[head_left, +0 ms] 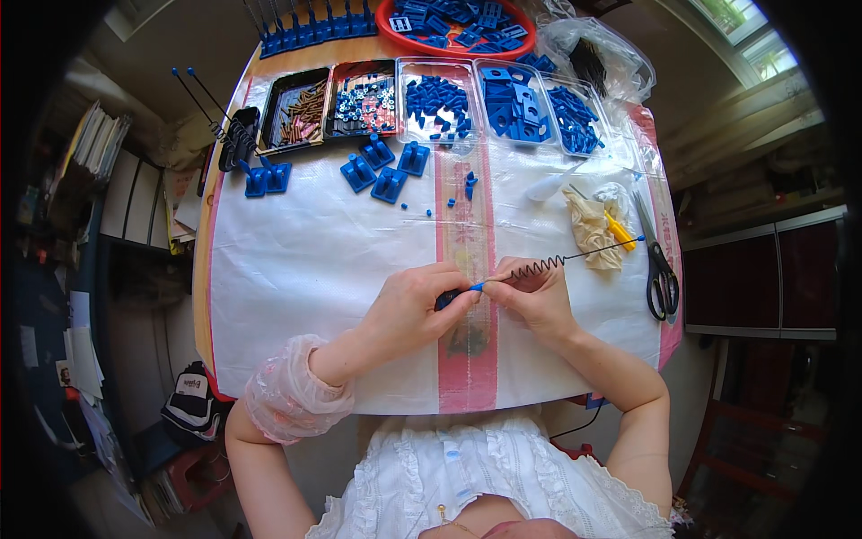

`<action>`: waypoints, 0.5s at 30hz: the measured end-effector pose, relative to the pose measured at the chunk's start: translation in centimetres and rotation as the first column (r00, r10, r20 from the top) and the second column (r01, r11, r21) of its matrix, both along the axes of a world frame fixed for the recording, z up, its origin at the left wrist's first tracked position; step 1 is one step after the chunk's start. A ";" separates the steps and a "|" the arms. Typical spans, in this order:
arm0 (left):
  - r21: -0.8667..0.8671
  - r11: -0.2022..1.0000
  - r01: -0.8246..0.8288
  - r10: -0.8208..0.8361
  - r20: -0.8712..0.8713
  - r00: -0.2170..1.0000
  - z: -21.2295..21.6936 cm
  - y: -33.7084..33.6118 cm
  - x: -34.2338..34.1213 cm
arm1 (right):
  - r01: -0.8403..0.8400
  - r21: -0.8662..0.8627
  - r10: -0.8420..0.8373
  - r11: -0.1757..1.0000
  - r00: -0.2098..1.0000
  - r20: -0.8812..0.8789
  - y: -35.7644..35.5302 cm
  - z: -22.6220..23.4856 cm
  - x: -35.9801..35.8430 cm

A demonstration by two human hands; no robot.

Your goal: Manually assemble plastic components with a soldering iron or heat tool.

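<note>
Over the middle of the table, my left hand [411, 301] is closed on a small blue plastic part [446, 298], mostly hidden by the fingers. My right hand [542, 301] meets it fingertip to fingertip, pinching one end of a black coiled spring wire [539, 268]. From the coil, the wire runs straight out to the right and ends in a blue tip [640, 238]. The two pieces come together between my fingertips; whether they are joined I cannot tell. Beyond my hands stand several blue square bases with upright stubs [390, 185], and a few tiny blue pieces [470, 185] lie loose.
Along the back are trays of brown screws [303, 112], nuts [361, 101] and blue parts [437, 106]. A red basin [382, 27] stands behind them. Finished-looking spring pieces [238, 139] sit at the left. Black-handled scissors [662, 283] and a yellow tube [620, 231] lie at the right.
</note>
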State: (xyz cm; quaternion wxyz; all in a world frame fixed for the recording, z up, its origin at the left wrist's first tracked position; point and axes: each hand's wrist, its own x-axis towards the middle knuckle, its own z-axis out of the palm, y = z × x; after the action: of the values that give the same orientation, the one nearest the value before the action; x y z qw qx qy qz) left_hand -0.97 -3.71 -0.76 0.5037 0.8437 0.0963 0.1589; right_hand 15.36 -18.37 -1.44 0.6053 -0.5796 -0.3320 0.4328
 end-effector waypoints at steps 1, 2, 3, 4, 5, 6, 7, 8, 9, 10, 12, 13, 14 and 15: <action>-0.002 1.000 0.006 -0.005 0.003 1.000 -0.1 0.0 0.0 | -0.004 -0.007 0.004 1.000 1.000 0.003 0.0 0.0 0.1; -0.004 1.000 0.011 -0.011 0.005 1.000 -0.1 0.1 0.0 | -0.009 -0.014 0.009 1.000 1.000 0.005 0.0 0.1 0.1; -0.012 1.000 0.014 -0.014 0.006 1.000 -0.1 0.1 0.0 | -0.008 -0.012 0.008 1.000 1.000 0.002 0.1 0.1 0.1; -0.020 1.000 0.017 -0.017 0.006 1.000 0.0 0.1 0.0 | -0.007 -0.012 0.007 1.000 1.000 -0.002 0.1 0.1 0.1; -0.028 0.999 0.021 -0.020 0.006 1.000 0.1 0.1 0.0 | -0.007 -0.011 0.007 1.000 1.000 -0.006 0.0 0.1 0.1; -0.035 0.999 0.020 -0.020 0.004 1.000 0.0 0.1 0.0 | -0.005 -0.007 0.005 1.000 1.000 -0.006 0.0 0.2 0.1; -0.042 0.999 0.020 -0.019 0.003 1.000 0.0 0.1 0.0 | -0.004 -0.003 0.004 1.000 1.000 -0.007 0.1 0.3 0.1; -0.049 0.999 0.019 -0.019 0.001 1.000 0.0 0.1 0.0 | -0.003 0.002 0.003 1.000 1.000 -0.008 0.1 0.3 0.0; -0.057 0.998 0.015 -0.016 -0.008 1.000 0.0 0.1 0.0 | 0.000 0.006 0.000 1.000 1.000 -0.008 0.1 0.1 0.0; -0.065 0.998 0.012 -0.013 -0.016 1.000 0.1 0.2 0.0 | 0.004 0.010 -0.004 1.000 1.000 -0.008 0.0 -0.2 0.0; -0.075 0.997 0.008 -0.010 -0.023 1.000 0.1 0.2 0.0 | 0.005 0.010 -0.005 1.000 1.000 0.000 0.0 -0.3 0.0; -0.076 0.997 0.004 -0.006 -0.024 1.000 0.1 0.1 0.0 | 0.001 0.008 -0.001 1.000 1.000 0.006 0.0 -0.3 0.1; -0.077 0.997 0.001 -0.003 -0.025 1.000 0.1 0.1 0.0 | -0.004 0.006 0.004 1.000 1.000 0.012 0.0 -0.3 0.1; -0.076 0.997 -0.004 0.002 -0.025 1.000 0.2 0.1 0.0 | -0.005 0.011 0.004 1.000 1.000 0.011 0.0 -0.3 0.1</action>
State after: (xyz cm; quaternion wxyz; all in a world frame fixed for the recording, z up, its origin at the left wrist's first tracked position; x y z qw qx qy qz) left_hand -0.98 -3.58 -0.59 0.5339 0.8256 0.1097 0.1456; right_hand 15.43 -18.36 -1.76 0.6058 -0.5778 -0.3390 0.4292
